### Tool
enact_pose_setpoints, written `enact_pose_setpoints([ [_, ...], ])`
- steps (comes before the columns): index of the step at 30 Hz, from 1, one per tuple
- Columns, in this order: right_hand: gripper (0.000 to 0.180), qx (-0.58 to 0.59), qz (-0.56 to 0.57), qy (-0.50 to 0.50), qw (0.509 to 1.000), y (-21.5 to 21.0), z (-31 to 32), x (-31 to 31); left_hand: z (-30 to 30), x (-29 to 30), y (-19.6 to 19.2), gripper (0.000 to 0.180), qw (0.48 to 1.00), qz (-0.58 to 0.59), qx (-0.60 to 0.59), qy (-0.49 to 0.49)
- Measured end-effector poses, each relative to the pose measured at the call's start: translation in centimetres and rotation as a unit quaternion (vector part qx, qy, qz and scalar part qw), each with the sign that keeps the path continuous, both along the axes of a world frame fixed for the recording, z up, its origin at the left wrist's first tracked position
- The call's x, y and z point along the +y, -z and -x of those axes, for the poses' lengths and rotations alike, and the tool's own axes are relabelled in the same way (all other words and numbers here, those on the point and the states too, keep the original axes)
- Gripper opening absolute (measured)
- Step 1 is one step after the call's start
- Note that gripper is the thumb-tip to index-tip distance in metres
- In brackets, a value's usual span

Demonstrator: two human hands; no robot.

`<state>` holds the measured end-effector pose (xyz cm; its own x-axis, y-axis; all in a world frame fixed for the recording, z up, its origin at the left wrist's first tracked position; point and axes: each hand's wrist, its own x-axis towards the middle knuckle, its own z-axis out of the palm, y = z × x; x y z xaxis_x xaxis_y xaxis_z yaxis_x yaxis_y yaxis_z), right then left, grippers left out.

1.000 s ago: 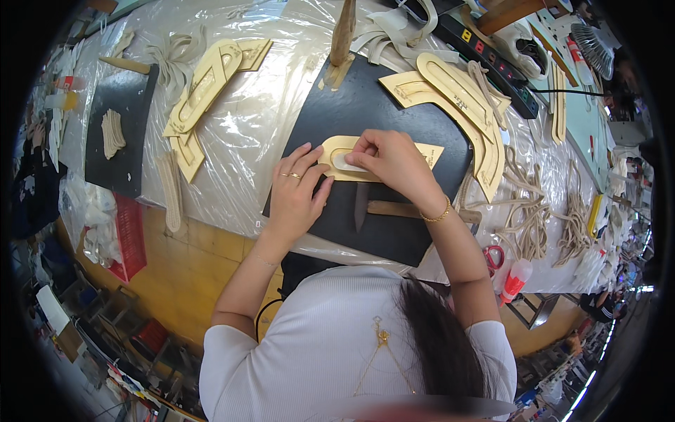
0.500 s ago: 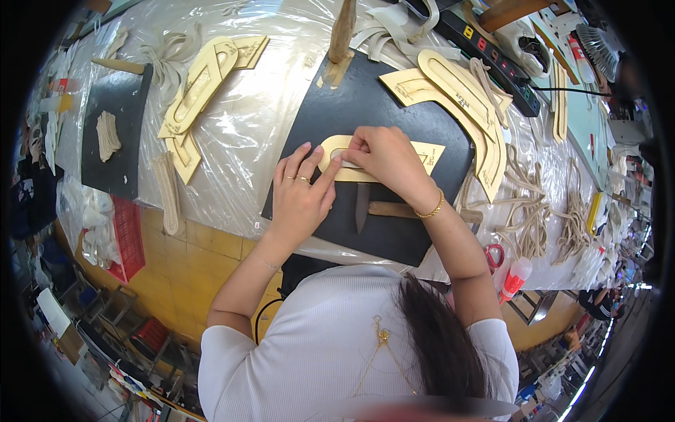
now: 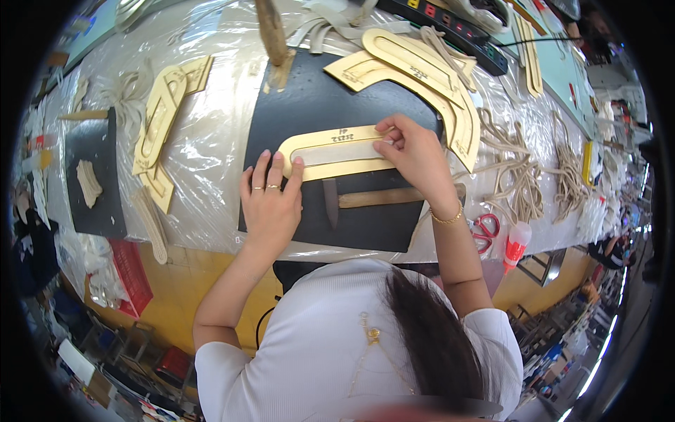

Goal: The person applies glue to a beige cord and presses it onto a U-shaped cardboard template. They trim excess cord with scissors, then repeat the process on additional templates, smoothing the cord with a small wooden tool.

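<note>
A pale yellow flat template (image 3: 320, 138) with a rounded left end and a long slot lies on a black board (image 3: 309, 91). A whitish strip (image 3: 337, 153) runs along the slot. My left hand (image 3: 271, 204) rests with fingers spread on the template's rounded end, the index fingertip by the strip's left end. Over the right end, thumb and fingers of my right hand (image 3: 420, 160) are pinched at the strip and cover that part. Just below the template lies a hammer (image 3: 380, 197), its dark head left and wooden handle under my right wrist.
More yellow templates (image 3: 415, 67) are stacked at the board's upper right, others (image 3: 165, 105) at the left. A wooden handle (image 3: 273, 32) stands at the board's top. Beige cords (image 3: 513, 176), red-handled scissors (image 3: 485, 228) and a red-white bottle (image 3: 517, 243) lie right.
My right hand has moved along the template from near its left end to its right end, uncovering the slot and strip. My left hand stays at the rounded end. The view has shifted.
</note>
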<state>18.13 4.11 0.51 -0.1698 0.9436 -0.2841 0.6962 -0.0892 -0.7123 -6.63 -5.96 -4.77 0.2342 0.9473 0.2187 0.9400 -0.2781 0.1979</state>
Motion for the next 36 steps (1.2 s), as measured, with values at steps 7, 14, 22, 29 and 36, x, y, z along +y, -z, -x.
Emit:
enact_pose_setpoints([
  [7,0.022,-0.019,-0.044,-0.001,0.999,1.1,0.1,0.1,-0.6,-0.4,-0.2,0.050,0.999,0.025,0.030,-0.013],
  [14,0.022,-0.017,-0.061,0.004,0.998,1.4,0.1,-0.1,-0.3,-0.5,0.1,0.053,0.999,0.032,0.041,-0.005],
  [22,0.027,-0.042,-0.113,0.010,0.993,1.0,0.6,-0.5,0.0,-0.1,-0.2,0.047,0.999,0.031,0.032,0.004],
  [29,0.030,-0.048,-0.268,-0.058,0.961,0.7,-1.5,-2.3,0.4,0.6,-0.6,0.055,0.999,0.043,0.007,0.009],
  [36,0.038,-0.137,-0.278,-0.185,0.933,1.8,-1.8,-4.5,0.8,0.9,-0.5,0.052,0.999,0.022,0.024,0.032],
])
